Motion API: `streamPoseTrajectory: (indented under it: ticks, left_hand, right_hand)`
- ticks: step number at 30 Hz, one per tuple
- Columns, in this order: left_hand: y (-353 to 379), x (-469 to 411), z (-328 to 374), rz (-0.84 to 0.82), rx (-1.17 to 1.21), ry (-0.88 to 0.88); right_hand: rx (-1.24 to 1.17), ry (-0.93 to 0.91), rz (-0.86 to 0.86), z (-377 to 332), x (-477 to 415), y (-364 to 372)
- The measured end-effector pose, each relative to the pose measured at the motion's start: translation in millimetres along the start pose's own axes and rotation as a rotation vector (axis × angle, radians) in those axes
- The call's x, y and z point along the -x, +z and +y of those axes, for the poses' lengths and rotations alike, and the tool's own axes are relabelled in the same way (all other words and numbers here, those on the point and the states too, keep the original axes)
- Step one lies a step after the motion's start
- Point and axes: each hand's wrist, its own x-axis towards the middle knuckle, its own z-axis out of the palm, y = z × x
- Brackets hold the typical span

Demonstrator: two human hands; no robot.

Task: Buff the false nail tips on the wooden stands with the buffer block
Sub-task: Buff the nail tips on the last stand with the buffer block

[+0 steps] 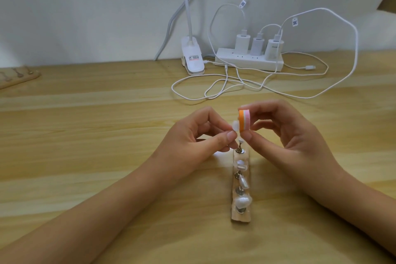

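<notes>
L hand is pinching one false nail tip btwn thumb and forefinger, the other fingers curling in loosely. It is holding the tip up in the air, just over the far end of the wooden stand. R hand is gripping the buffer block top and bottom w/ forefinger and thumb. The block's orange side is facing the tip and seems to be touching it. The block is showing orange, white and pink layers.

The stand is lying on the table as a narrow strip, running away from the person, btwn the two forearms. It is carrying a row of metal pegs, and three pearly tips are sitting on them along the near and middle part. The far-end peg, right under both hands, is standing w/ only a small white head; can't tell if anything more is on it.

At the back a white power strip is holding three white chargers side by side, w/ cables looping over the table. A white clip lamp is sitting just beside the strip. A second stand w/ pegs is lying at the far left edge, well apart.
</notes>
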Motion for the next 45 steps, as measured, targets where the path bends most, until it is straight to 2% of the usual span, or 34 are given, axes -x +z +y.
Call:
streamPoseTrajectory:
  ticks: [11,13,17,21,24,28,31,34,39,41,43,45]
  left_hand:
    - [-1,1,-1,0.024,-0.048,0.013]
    - [-1,1,-1,0.020,-0.062,0.018]
    - [-2,1,-3,0.043,-0.072,0.033]
    - [-3,2,-3,0.054,-0.080,0.049]
    - [-3,1,-3,0.049,-0.094,0.045]
    - [-3,1,-3,0.049,-0.100,0.034]
    - [-3,2,-4,0.047,-0.110,0.015]
    - [-3,3,-4,0.037,-0.111,0.011]
    - [-2,3,-5,0.027,-0.128,0.006]
    - [-2,3,-5,0.033,-0.132,0.000]
    - [-2,3,-5,0.039,-0.129,-0.010]
    - [-2,3,-5,0.036,-0.133,-0.014]
  right_hand:
    - [-0.015,0.009,-0.014,1,1,0]
    - [-0.006,-0.034,0.015,0,2,0]
    - [0.048,-0.027,-0.006,2,1,-2]
    - [0.164,-0.123,-0.033,3,1,-6]
    - [0.171,-0.094,-0.038,3,0,-9]
    - [0.285,-0.160,-0.076,2,0,-10]
    - [0.268,-0.122,-0.058,1,-1,-13]
    - [0.304,-0.166,-0.089,0,0,-12]
    - [0.256,-0.030,0.000,4,-4,-18]
    - [0.221,-0.087,0.012,0,-2,-18]
    - [0.260,-0.145,-0.047,-2,-1,-15]
    - [0.299,-0.112,-0.068,1,-3,-15]
